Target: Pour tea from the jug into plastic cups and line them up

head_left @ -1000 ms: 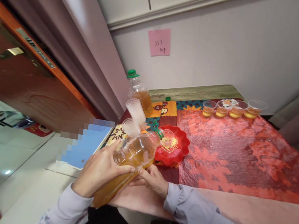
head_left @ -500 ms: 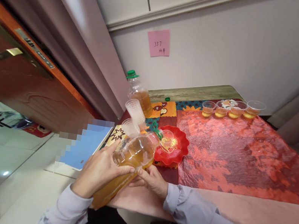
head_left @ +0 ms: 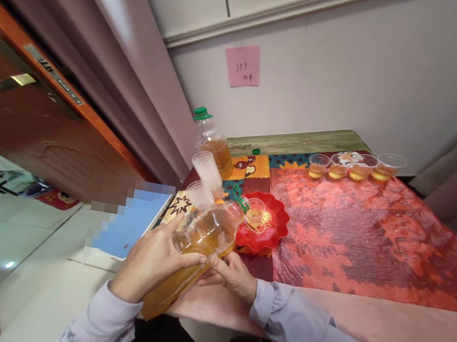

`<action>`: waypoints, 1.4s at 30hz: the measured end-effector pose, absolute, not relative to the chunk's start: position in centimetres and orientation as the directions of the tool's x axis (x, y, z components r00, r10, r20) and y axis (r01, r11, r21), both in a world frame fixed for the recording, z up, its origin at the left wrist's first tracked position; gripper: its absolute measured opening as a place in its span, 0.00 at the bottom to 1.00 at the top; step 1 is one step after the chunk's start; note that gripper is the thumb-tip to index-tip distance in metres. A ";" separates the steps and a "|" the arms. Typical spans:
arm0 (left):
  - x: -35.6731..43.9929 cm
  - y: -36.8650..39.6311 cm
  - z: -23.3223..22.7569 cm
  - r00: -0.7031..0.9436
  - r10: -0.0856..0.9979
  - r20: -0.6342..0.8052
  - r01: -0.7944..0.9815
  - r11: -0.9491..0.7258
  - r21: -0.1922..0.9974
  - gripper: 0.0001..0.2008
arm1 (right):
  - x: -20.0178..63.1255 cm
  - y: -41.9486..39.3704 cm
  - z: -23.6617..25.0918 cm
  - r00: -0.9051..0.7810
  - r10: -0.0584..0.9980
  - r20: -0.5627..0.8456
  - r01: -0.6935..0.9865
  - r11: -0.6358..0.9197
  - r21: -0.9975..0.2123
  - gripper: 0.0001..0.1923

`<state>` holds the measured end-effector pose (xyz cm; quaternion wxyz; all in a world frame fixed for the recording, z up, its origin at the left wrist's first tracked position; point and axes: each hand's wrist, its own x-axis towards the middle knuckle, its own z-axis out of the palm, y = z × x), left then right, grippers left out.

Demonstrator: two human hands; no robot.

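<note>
Gripping item: large clear plastic bottle [head_left: 193, 247] of amber liquid, tilted, neck over small cup [head_left: 255, 210] on scalloped red plate [head_left: 274, 228]. Left hand [head_left: 149, 266] clasps the body; right hand [head_left: 232, 277] supports its underside. Likely heavy, smooth, thin-walled; best held mid-body plus base. Left: stacked clear cups [head_left: 206, 170], second bottle [head_left: 213, 145]. Far: four filled cups [head_left: 356, 168] on glossy red table cover [head_left: 374, 242].

Pale lilac shirt sleeves [head_left: 298, 328] — buttoned cuffs — bare hands.
</note>
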<state>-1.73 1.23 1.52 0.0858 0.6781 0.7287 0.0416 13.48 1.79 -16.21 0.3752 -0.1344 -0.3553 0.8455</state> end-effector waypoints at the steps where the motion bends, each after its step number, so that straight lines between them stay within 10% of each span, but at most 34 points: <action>1: -1.7 1.2 1.6 -0.069 0.995 -0.076 0.982 0.081 0.172 0.45 | 13.5 1.8 -16.2 -0.683 0.729 0.039 -0.539 -0.467 -0.701 0.37; 34: -1.3 1.4 1.9 -0.105 0.986 -0.131 0.978 0.126 0.166 0.44 | 13.5 1.8 -16.3 -0.675 0.736 0.050 -0.539 -0.446 -0.715 0.38; 42: -3.8 0.5 -1.4 -0.002 0.995 0.101 0.948 -0.030 0.318 0.50 | 13.7 1.9 -16.3 -0.596 0.802 0.038 -0.549 -0.373 -0.748 0.36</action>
